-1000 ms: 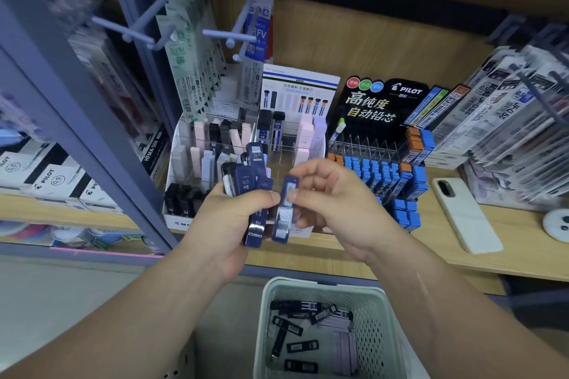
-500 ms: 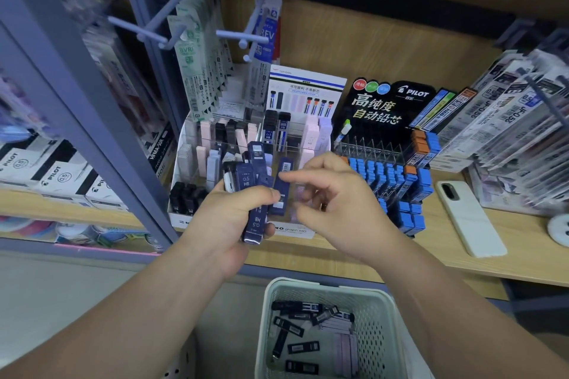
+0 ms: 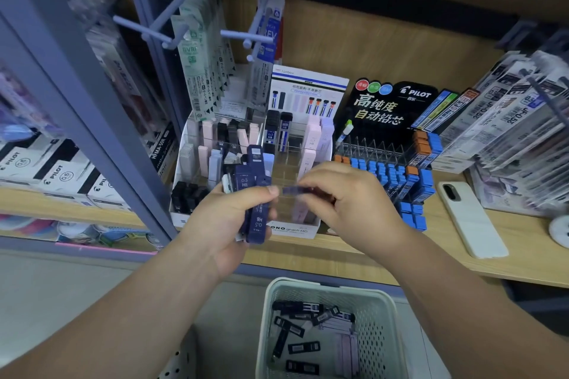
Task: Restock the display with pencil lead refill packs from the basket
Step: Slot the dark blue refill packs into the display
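While gripping a loose bundle (image 3: 251, 184) of dark blue lead packs in the left hand (image 3: 228, 221), thumb across the front and fingers curled behind, expect slippage: uneven stack, one pack hanging below the palm. Pinched in the fingertips of the right hand (image 3: 349, 204): one single pack (image 3: 292, 190), blurred, roughly level, just above the front slots of the display (image 3: 292, 229). Possible drop onto the shelf (image 3: 508, 268) edge or back into the basket (image 3: 380, 298) directly below, on any loosening of that pinch during transfer. Possible misfiling: pink, black, pale and dark blue packs in adjacent slots; check colour and grade before insertion. Possible toppling of upright neighbours; enter the slot from above, not from the side. Avoid brushing the blue-and-orange rack (image 3: 388, 171) just right of the display.

Surface: wooden shelf, carrying display, rack and a white phone (image 3: 471, 218) lying flat further right. Above left: hooks (image 3: 144, 31) with hanging packets (image 3: 197, 71). Below: basket with several dark packs and a few pale ones left, so restocking judged only partway done.
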Demonstrator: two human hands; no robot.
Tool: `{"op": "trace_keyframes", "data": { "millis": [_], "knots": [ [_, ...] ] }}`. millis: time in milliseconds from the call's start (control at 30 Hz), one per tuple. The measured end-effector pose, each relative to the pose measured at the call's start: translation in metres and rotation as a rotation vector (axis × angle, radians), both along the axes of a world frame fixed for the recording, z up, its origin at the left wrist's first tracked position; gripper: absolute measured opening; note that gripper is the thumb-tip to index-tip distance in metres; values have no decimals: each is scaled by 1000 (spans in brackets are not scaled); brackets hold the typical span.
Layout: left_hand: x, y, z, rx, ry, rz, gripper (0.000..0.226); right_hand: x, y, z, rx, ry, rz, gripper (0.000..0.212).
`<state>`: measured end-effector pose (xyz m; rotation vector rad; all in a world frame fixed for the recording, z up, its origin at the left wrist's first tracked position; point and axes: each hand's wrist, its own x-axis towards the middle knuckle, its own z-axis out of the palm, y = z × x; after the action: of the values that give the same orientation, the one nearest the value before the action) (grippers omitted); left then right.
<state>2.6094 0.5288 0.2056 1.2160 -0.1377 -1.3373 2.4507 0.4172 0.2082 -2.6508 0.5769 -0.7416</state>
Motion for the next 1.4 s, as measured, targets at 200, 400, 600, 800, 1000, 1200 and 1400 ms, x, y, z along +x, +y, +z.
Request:
{"op": "trace_keyframes", "data": {
  "millis": [200,400,600,800,1000,1200,1400],
  "knots": [
    [7,5,-3,7,-53,48,53,11,-9,8,492,-151,-280,39],
    [10,9,-2,-8,-62,67,49,43,-24,4,451,-228,-283,23],
    [17,10,-1,-22,-56,56,51,55,-35,-9,357,-146,-319,21],
    [17,10,0,-16,-49,38,49,59,-37,-19,77,-64,-303,17],
    [15,10,1,-7,-61,41,45,65,-39,-16,-37,-57,-309,19],
    [14,10,3,-9,-53,52,37,63,-35,-17,20,-82,-337,18],
    [14,11,2,-13,-59,51,35,60,-36,-25,73,-85,-360,17]
  ]
}}
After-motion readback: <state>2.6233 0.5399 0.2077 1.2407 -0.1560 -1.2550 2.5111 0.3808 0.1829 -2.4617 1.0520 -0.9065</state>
